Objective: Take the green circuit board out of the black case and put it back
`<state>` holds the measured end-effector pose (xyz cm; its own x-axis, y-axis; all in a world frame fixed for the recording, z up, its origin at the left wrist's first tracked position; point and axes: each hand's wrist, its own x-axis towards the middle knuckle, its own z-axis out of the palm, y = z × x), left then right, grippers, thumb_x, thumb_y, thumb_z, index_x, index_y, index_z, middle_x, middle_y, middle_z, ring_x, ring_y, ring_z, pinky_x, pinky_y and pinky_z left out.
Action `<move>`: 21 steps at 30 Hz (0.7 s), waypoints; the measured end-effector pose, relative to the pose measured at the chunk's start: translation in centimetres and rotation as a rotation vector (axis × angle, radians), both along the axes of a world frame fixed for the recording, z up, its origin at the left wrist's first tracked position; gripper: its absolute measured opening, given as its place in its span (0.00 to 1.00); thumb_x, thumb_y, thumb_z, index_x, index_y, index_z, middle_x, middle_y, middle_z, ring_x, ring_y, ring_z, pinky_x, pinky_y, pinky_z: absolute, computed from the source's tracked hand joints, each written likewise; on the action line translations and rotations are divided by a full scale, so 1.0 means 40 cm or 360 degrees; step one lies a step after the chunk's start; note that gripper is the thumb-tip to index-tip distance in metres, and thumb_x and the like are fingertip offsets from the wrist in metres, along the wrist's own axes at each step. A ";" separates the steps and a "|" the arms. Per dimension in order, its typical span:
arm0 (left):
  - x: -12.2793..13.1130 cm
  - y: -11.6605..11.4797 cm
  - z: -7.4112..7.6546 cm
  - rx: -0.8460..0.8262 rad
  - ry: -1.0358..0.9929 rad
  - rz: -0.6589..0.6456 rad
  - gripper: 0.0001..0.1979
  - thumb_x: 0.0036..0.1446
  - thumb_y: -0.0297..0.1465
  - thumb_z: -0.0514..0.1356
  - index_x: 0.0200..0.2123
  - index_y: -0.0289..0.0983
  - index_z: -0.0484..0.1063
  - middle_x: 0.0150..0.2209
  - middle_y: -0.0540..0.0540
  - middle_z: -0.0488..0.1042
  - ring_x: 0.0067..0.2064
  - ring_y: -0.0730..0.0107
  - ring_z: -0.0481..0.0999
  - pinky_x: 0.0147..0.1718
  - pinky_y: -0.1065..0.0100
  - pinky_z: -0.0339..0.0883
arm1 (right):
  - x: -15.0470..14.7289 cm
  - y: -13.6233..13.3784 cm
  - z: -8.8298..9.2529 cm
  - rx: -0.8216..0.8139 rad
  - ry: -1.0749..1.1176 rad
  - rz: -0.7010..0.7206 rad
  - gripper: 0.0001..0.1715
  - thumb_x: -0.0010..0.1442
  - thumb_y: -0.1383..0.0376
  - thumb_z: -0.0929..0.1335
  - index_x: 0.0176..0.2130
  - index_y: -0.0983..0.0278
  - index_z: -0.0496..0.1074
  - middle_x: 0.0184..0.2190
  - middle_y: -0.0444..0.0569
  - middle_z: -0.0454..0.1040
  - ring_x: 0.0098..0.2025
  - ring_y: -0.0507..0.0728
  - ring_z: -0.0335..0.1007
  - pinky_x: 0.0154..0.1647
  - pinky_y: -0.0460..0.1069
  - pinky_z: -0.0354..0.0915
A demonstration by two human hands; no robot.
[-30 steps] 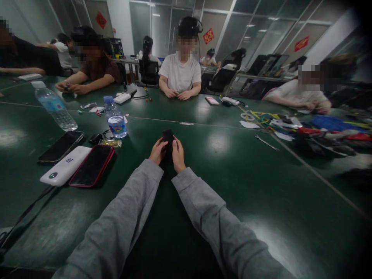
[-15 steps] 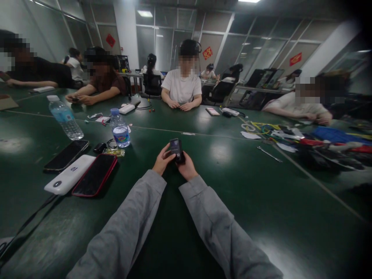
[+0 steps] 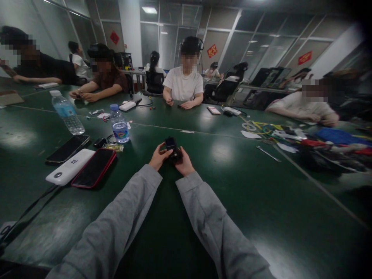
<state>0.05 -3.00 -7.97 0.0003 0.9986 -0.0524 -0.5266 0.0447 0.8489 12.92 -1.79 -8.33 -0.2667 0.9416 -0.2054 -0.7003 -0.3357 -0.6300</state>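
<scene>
Between my two hands, just above the green table (image 3: pixel 203 186), is a small black device with a screen (image 3: pixel 171 143), perhaps an action camera; its exact kind is too small to tell. My left hand (image 3: pixel 158 155) grips its left side, thumb across the lower front. On the other side, my right hand (image 3: pixel 184 162) is closed around the lower right edge, its fingers partly hidden behind the device. The screen looks dark and tilts slightly away to the left.
Left of my hands lie a red-edged phone (image 3: pixel 94 168), a white power bank (image 3: pixel 70 166) with a strap, a black phone (image 3: pixel 68 149) and two water bottles (image 3: pixel 120 130) (image 3: pixel 68 116). To the right are a wrench (image 3: pixel 267 154) and tangled cables (image 3: pixel 261 130). Several people sit around the table.
The device has turned in my hands and moved slightly left; its screen, lit with text before, now appears dark. The camera view has shifted a little. Opposite, a person's hands have moved apart.
</scene>
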 end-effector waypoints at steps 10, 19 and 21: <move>0.004 0.004 -0.007 0.0018 0.0049 0.0185 0.39 0.40 0.35 0.75 0.56 0.38 0.67 0.35 0.46 0.77 0.33 0.73 0.76 0.31 0.72 0.68 | -0.020 -0.035 0.039 0.0075 -0.0036 0.0074 0.14 0.62 0.56 0.69 0.41 0.64 0.75 0.32 0.46 0.79 0.33 0.52 0.75 0.35 0.45 0.72; 0.005 0.005 -0.005 0.0016 0.0093 0.0191 0.38 0.40 0.36 0.75 0.56 0.38 0.68 0.36 0.45 0.78 0.34 0.69 0.77 0.37 0.66 0.70 | -0.019 -0.036 0.037 0.0013 -0.0027 -0.0005 0.07 0.61 0.63 0.70 0.39 0.65 0.75 0.33 0.47 0.79 0.34 0.52 0.76 0.34 0.45 0.73; 0.005 0.005 -0.004 0.0014 0.0102 0.0191 0.39 0.40 0.36 0.75 0.56 0.38 0.68 0.35 0.46 0.77 0.34 0.70 0.77 0.36 0.66 0.70 | -0.021 -0.035 0.037 0.0005 -0.0015 -0.0013 0.07 0.61 0.63 0.70 0.39 0.65 0.75 0.33 0.47 0.79 0.34 0.52 0.76 0.35 0.45 0.73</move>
<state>0.24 -2.81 -8.11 -0.1220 0.9917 -0.0396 -0.4727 -0.0230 0.8810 12.10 -3.18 -6.83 -0.2571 0.9444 -0.2050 -0.6970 -0.3281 -0.6376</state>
